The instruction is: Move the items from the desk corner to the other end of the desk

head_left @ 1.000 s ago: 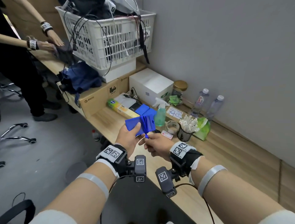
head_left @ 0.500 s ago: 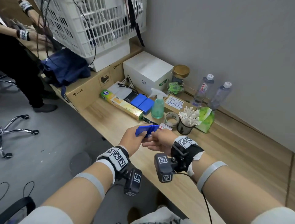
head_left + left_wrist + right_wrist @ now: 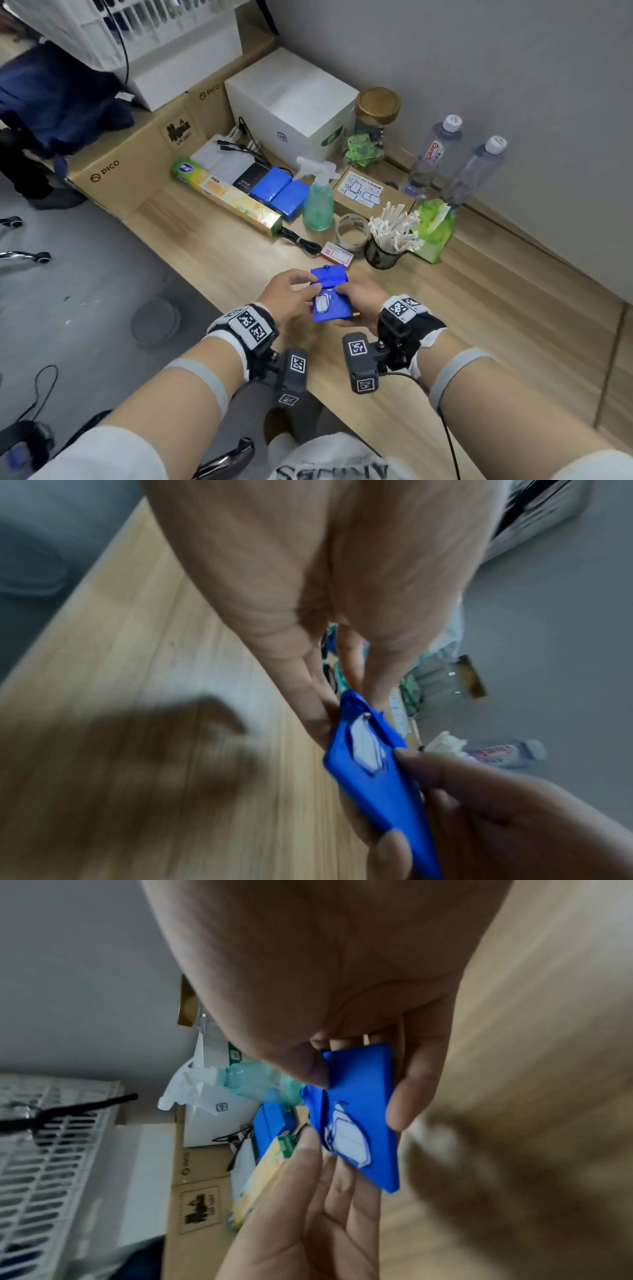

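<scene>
A flat blue pouch (image 3: 331,301) with a white outline drawing on its face is held just above the wooden desk (image 3: 479,308), near its front edge. My left hand (image 3: 313,289) pinches the pouch's left edge and upper flap. My right hand (image 3: 346,296) grips its right side, thumb on top and fingers underneath. In the left wrist view the pouch (image 3: 377,772) runs from my left fingertips (image 3: 320,710) to the right hand. In the right wrist view my right thumb (image 3: 308,1069) presses the pouch (image 3: 359,1115), with fingers behind it.
The corner clutter lies beyond the hands: a green spray bottle (image 3: 318,202), tape roll (image 3: 351,229), cup of white sticks (image 3: 387,240), tissue pack (image 3: 435,229), two water bottles (image 3: 431,154), a jar (image 3: 375,116), white box (image 3: 291,106), blue packs (image 3: 281,188) and a cardboard box (image 3: 130,161).
The fanned blue sheets have been closed into one flat pouch. Both hands have brought it down and toward me, close to the desk. The view has tilted downward.
</scene>
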Demonstrator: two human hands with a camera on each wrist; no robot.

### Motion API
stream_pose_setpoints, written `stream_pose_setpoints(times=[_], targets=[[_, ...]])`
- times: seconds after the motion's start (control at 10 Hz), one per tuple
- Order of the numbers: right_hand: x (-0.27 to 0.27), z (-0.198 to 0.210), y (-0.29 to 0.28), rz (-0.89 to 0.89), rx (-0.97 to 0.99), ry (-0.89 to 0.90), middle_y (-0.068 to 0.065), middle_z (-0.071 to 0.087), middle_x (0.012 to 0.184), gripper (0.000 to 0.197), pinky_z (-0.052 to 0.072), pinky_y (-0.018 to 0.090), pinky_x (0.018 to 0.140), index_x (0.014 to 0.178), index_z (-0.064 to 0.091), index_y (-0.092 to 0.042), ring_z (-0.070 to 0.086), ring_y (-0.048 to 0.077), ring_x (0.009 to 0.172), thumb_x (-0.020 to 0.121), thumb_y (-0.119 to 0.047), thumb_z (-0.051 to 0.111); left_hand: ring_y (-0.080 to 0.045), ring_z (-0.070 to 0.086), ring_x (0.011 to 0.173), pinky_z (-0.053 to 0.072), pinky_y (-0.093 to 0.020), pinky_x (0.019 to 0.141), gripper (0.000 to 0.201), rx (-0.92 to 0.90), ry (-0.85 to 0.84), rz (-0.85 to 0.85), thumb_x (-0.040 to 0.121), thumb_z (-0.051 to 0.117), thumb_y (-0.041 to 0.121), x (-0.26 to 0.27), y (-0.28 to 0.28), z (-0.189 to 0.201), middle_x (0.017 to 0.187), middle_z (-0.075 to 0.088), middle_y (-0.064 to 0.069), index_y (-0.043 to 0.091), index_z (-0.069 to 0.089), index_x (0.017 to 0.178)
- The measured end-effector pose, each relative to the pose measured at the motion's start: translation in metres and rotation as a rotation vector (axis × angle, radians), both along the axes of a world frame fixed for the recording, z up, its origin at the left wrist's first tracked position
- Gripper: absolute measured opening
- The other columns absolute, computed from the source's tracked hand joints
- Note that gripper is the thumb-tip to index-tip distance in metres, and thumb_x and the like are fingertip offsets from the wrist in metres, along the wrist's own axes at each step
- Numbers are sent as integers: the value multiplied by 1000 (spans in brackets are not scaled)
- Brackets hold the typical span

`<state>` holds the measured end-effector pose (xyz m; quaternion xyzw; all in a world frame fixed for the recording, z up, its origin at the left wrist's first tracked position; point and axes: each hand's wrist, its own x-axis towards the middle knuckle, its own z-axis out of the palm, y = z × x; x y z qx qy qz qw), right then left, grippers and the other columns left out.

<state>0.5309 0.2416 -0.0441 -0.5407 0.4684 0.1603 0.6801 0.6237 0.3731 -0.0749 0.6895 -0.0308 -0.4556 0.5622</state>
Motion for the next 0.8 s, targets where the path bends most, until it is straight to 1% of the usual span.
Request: stream_pose_setpoints(times=[0.1,0.2,0.3,0.4,0.5,0.6,0.7,0.8], targets=[[-9,-18,-21,7,-107,57,9,64,98,17,56,35,60,106,58,-19,63,20,73,99,-12,43,-28,65,70,62,-36,64,13,51,119,100,95,60,-5,-11,-18,-11,95,61,-20,3,51,99],[-28,-39,-46,-185,-122,175,14,65,91,12,56,41,68,90,60,-12,62,27,69,96,-10,50,-30,64,71,61,-31,56,12,81,213,143,96,55,-9,-18,-27,-13,95,60,-19,1,51,102],[-43,-59,-65,-128,-220,295,13,64,89,16,53,37,74,78,59,-10,60,28,77,92,-15,54,-25,64,71,60,-29,61,13,143,173,132,97,56,-7,-17,-26,-15,97,60,-19,5,56,91],[-44,-65,-68,-32,-292,346,8,63,74,21,43,31,68,72,59,-10,56,28,75,89,-22,57,-24,66,75,60,-31,72,13,189,147,125,97,56,-3,-14,-22,-14,99,63,-18,7,59,90],[-38,-71,-66,-94,-274,278,8,62,67,12,43,31,57,90,66,-9,55,27,59,86,-19,61,-23,66,76,59,-25,66,10,197,131,118,99,54,1,-12,-21,-8,94,63,-15,7,59,92],[-36,-79,-61,-176,-242,190,13,66,76,9,50,30,50,93,66,-8,57,21,49,89,-8,58,-21,67,75,56,-25,64,10,207,108,114,100,54,4,-15,-22,-3,95,62,-12,8,60,93],[-42,-82,-55,-236,-215,145,15,65,77,15,53,27,49,98,67,-5,60,24,54,88,-5,57,-20,68,77,51,-29,68,7,189,88,130,100,55,11,-17,-25,5,98,60,-8,12,61,96],[-56,-86,-56,-207,-334,175,15,65,84,24,53,36,70,105,67,-12,63,31,71,83,-20,61,-21,67,83,54,-31,75,8,142,92,133,101,55,16,-22,-25,16,100,60,-7,11,61,104]])
